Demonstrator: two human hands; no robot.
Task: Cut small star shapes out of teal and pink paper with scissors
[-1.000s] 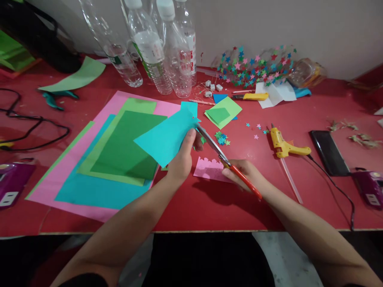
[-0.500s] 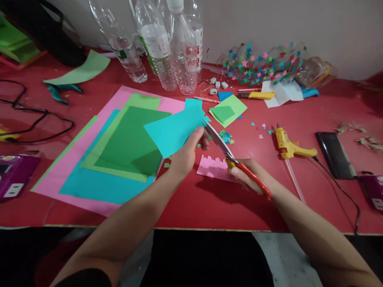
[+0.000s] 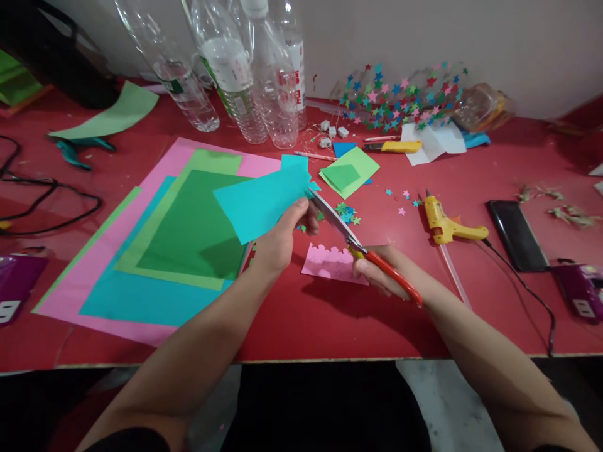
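Note:
Pinched in my left hand (image 3: 285, 235) is a bright turquoise sheet of paper (image 3: 259, 198), held up above the table. My right hand (image 3: 381, 270) grips a pair of scissors (image 3: 336, 220) with red handles. Their blades point up and left, with the tips at the sheet's right edge, where a small star-like shape (image 3: 315, 186) sticks out. Under the scissors lies a pink paper strip (image 3: 325, 263) with a notched top edge. A little pile of cut paper stars (image 3: 346, 215) rests behind the blades.
Stacked coloured sheets (image 3: 188, 226) lie at the left. Clear plastic bottles (image 3: 276, 94) stand at the back beside a star-covered bottle (image 3: 400, 97). To the right are a yellow glue gun (image 3: 445, 223) with a cord and a black phone (image 3: 517, 235). A yellow cutter (image 3: 400, 146) lies behind.
The view has shifted, so the table's things sit a little further left. Both hands keep their grip on the sheet and the scissors, almost unmoved relative to each other.

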